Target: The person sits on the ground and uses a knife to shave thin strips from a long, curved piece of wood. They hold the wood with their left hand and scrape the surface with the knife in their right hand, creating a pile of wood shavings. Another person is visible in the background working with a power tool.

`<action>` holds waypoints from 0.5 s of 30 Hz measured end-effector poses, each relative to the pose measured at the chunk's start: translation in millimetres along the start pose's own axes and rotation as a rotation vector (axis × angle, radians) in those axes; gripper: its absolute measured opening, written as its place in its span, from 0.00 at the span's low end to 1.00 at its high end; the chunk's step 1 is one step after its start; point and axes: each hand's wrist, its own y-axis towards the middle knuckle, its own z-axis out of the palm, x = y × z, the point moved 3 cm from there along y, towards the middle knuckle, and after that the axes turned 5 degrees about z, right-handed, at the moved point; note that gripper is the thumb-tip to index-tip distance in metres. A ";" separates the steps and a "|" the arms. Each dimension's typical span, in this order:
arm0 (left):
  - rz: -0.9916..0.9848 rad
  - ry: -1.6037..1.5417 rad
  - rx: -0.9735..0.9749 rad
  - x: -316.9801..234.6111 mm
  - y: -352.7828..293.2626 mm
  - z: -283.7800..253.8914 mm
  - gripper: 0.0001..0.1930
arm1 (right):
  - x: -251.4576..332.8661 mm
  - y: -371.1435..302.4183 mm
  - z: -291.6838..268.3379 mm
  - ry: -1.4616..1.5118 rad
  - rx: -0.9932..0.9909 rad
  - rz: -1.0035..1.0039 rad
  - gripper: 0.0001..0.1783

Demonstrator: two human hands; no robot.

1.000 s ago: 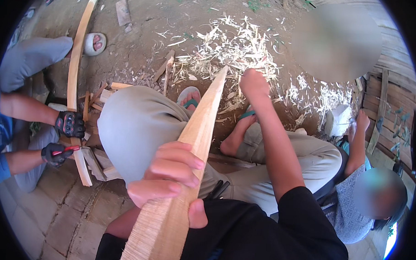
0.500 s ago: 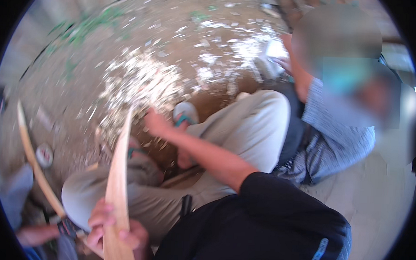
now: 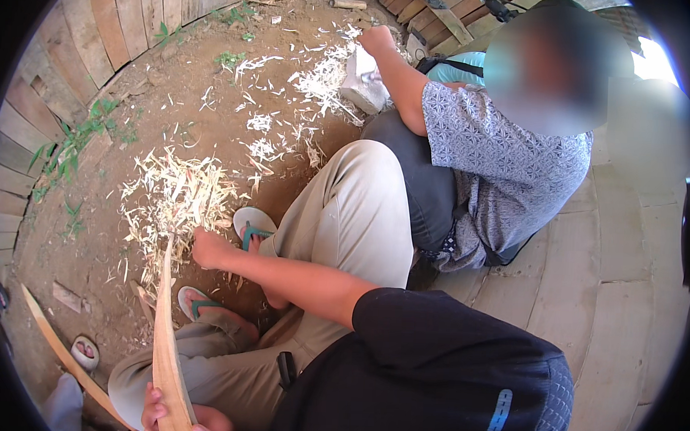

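Observation:
My left hand (image 3: 156,412), low in the picture, is closed around the broad end of a long, pale wooden blank (image 3: 167,346). The piece curves slightly and tapers to a point away from me. Just right of its tip is my right hand (image 3: 209,249), fingers curled into a fist. What that fist grips, if anything, is hidden. Behind the tip lies a heap of curled wood shavings (image 3: 175,190). My sandalled feet (image 3: 204,302) rest on the dirt beside it.
At right sits a person in a patterned shirt (image 3: 507,153), one hand (image 3: 376,39) above a pale block (image 3: 365,83). Another curved wooden strip (image 3: 59,342) slants at lower left, near another person's foot (image 3: 86,352). Plank walls (image 3: 101,24) border the dirt; wide floorboards (image 3: 556,253) lie at right.
The view has swung and sharpened, so the scene sits farther left and more of the plank wall shows. A person's hand at lower left has left the view. My grip looks the same.

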 end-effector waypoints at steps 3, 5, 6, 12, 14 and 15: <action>-0.476 -0.202 -0.169 -14.1 3.8 3.4 0.23 | -8.1 15.7 17.2 0.039 -0.056 -0.033 0.17; -0.483 -0.049 -0.042 -16.2 10.2 3.0 0.23 | 3.6 11.2 18.1 -0.124 -0.087 -0.198 0.14; -0.475 0.019 -0.019 -23.1 17.8 1.2 0.25 | 17.5 3.8 21.4 -0.134 -0.130 -0.109 0.13; -0.498 -0.261 -0.172 -15.1 19.2 5.7 0.32 | -6.0 6.5 10.8 -0.045 -0.181 -0.060 0.18; -0.510 -0.242 -0.132 -18.2 18.1 4.2 0.33 | -7.0 1.6 11.5 -0.048 -0.207 -0.092 0.17; -0.514 -0.245 -0.109 -18.9 18.6 4.0 0.33 | -6.5 -0.7 10.7 -0.044 -0.230 -0.102 0.17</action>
